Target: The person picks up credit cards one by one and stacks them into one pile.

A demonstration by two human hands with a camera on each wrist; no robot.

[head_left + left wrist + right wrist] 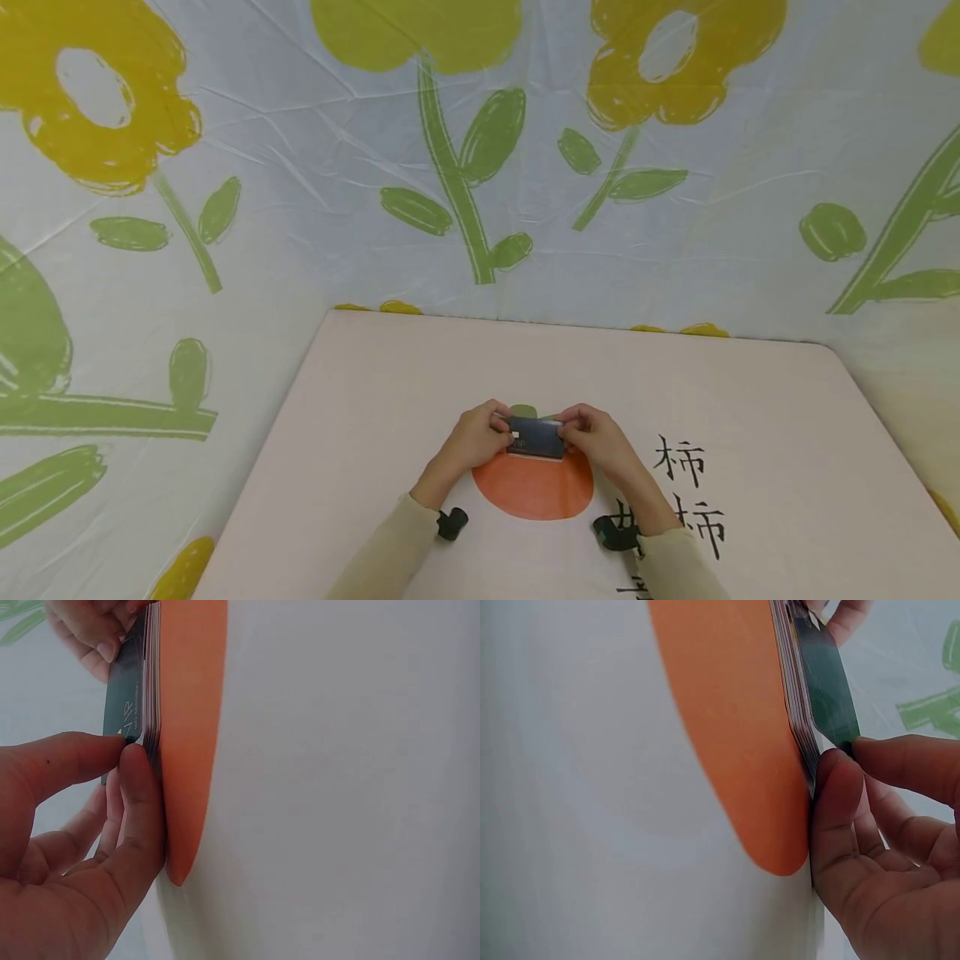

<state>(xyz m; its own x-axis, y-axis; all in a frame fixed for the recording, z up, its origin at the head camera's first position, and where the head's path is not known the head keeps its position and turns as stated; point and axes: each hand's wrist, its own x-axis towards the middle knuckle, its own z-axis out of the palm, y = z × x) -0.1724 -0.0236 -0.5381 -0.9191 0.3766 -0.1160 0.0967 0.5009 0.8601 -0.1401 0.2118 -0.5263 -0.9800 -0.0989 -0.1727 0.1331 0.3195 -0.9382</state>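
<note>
A dark card (536, 437) with "VIP" printed on it lies atop a stack of thin cards (153, 675) over the orange fruit print. My left hand (477, 437) pinches its left end, thumb and finger meeting at a corner in the left wrist view. At the other end my right hand (597, 437) pinches a corner of the same card (832, 694). There the card's end stands away from the stack, leaving a narrow gap. The remaining fingers of both hands curl around beside the stack, partly hidden behind thumb and forefinger.
The pale pink tabletop (360, 467) bears a printed orange fruit (534, 493) and black written characters (681, 461) at the right. Black wrist cameras (452, 524) sit by the cuffs. A flower-patterned cloth (300, 208) hangs behind and to the left.
</note>
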